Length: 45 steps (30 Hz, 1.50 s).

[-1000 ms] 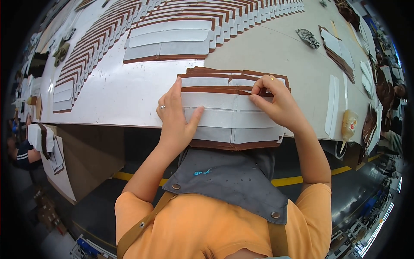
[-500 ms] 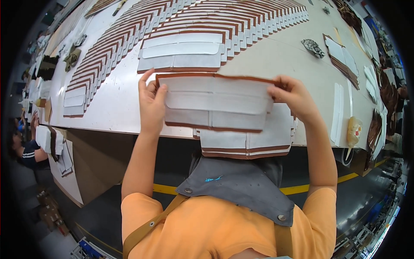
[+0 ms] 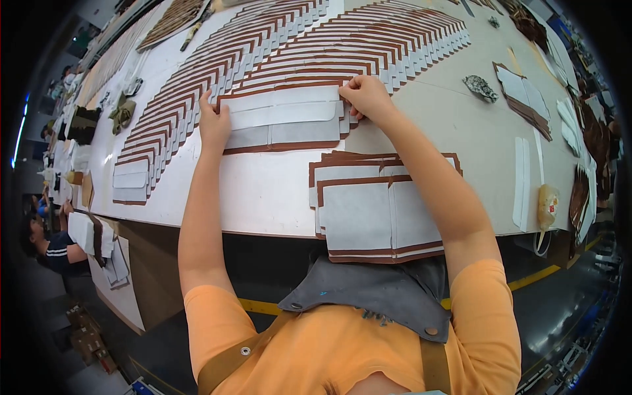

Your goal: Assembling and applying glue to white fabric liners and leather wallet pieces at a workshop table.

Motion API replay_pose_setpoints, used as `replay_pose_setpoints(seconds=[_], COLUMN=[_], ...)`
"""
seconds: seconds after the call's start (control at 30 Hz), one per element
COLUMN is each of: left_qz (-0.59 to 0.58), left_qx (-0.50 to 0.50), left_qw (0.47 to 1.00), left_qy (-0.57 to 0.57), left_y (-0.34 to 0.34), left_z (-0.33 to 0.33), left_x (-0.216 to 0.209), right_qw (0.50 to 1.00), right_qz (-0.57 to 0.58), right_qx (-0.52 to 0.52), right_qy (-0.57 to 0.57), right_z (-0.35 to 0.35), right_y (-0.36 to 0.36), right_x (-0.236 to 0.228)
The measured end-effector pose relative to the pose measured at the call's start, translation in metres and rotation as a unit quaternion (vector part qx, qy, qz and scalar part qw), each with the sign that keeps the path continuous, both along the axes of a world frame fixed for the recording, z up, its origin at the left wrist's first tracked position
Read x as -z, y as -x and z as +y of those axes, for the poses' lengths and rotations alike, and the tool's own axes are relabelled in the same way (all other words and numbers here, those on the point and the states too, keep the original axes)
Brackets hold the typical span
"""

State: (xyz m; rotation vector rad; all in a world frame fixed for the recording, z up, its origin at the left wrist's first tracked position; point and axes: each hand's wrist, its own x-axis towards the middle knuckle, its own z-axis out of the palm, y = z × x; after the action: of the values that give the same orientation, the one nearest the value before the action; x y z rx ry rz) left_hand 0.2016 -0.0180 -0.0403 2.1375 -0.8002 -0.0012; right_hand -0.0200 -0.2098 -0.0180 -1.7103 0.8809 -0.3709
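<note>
A white rectangular panel with brown edges and a stitched-looking white strip across it (image 3: 283, 115) lies at the near end of a long overlapping row of similar panels (image 3: 342, 56). My left hand (image 3: 214, 124) grips its left edge, thumb in front and fingers behind. At its upper right corner, my right hand (image 3: 368, 99) pinches the edge, with the fingertips partly hidden. Below my right forearm, a stack of brown-edged white panels (image 3: 359, 214) overhangs the table's near edge, partly covered by that arm.
A second overlapping row of panels (image 3: 174, 131) runs along the left. To the right are a crumpled grey wad (image 3: 480, 89), more brown-edged pieces (image 3: 525, 99), white strips (image 3: 521, 181) and a yellowish bottle (image 3: 547, 205). Another person (image 3: 56, 247) sits at far left.
Both hands have carried the panel forward and left, from above the near stack down onto the front of the row. The near stack is now more exposed.
</note>
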Motion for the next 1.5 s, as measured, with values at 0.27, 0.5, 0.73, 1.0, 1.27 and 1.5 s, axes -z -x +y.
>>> replay_pose_setpoints(seconds=[0.27, 0.5, 0.73, 1.0, 1.27, 1.5], left_qz=[-0.052, -0.132, -0.236, -0.097, -0.076, 0.135], left_qx=[-0.008, 0.003, 0.004, 0.135, 0.269, 0.367], left_qw=[0.998, 0.991, 0.972, 0.986, 0.959, 0.919], left_qy=[-0.017, -0.035, -0.018, 0.018, 0.046, 0.051], left_y=[0.003, -0.001, -0.016, 0.102, 0.183, 0.237], left_z=[0.003, -0.004, 0.021, 0.031, 0.005, 0.027], left_x=[0.0, 0.013, 0.015, -0.034, -0.059, -0.053], right_qw=[0.997, 0.978, 0.92, 0.735, 0.739, 0.873], right_qz=[0.059, 0.055, 0.069, 0.521, 0.477, -0.116], right_qx=[-0.011, -0.011, 0.089, 0.24, 0.287, 0.325], right_qy=[0.055, 0.203, 0.375, 0.363, 0.379, 0.344], right_z=[0.003, 0.002, -0.027, -0.11, -0.124, -0.021], right_y=[-0.002, 0.001, 0.07, 0.28, 0.298, 0.24], right_x=[-0.001, 0.013, -0.013, -0.009, -0.011, -0.103])
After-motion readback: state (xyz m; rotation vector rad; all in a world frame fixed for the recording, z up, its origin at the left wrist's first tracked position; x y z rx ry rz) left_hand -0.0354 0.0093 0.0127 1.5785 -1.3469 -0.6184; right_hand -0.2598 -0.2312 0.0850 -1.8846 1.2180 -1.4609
